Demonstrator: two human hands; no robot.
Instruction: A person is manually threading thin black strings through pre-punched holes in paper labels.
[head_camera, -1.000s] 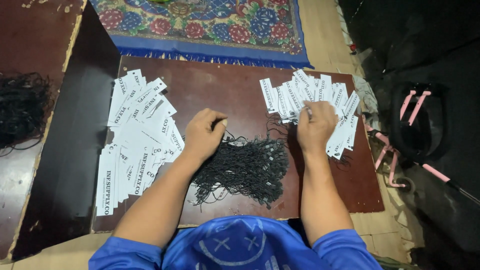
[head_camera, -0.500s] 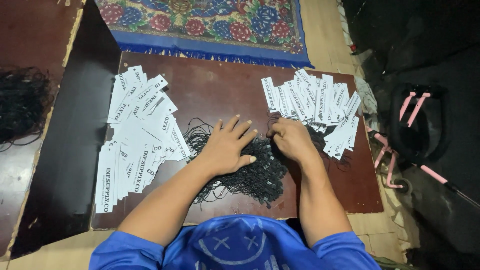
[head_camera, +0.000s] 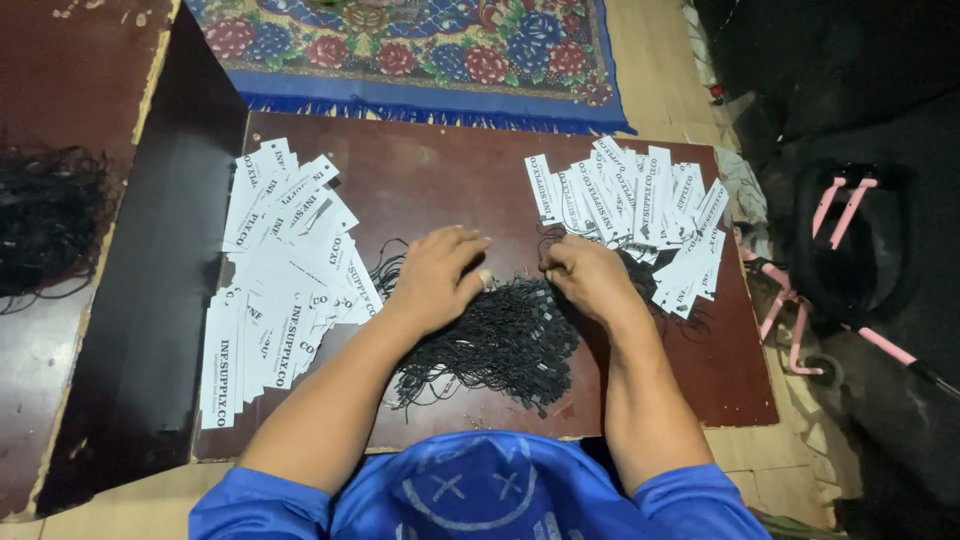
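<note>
Both hands rest on the cords (head_camera: 495, 345), a black tangled heap at mid-board (head_camera: 450, 180). Left hand (head_camera: 435, 280): fingers loosely spread, palm down, gripping nothing. Right hand (head_camera: 590, 280): fingers curled narrow at the heap's upper edge; whether it pinches a cord cannot be told. Cords look light, limp and prone to snagging; best taken at a single loose end. White oblong tags with black print lie fanned left (head_camera: 280, 280) and right (head_camera: 640, 215).

Both forearms reach forward, blue sleeves at elbows; left hand (head_camera: 437, 280) palm-down, fingers loosely curled; right hand (head_camera: 590, 277) curled, fingertips pinched together.
</note>
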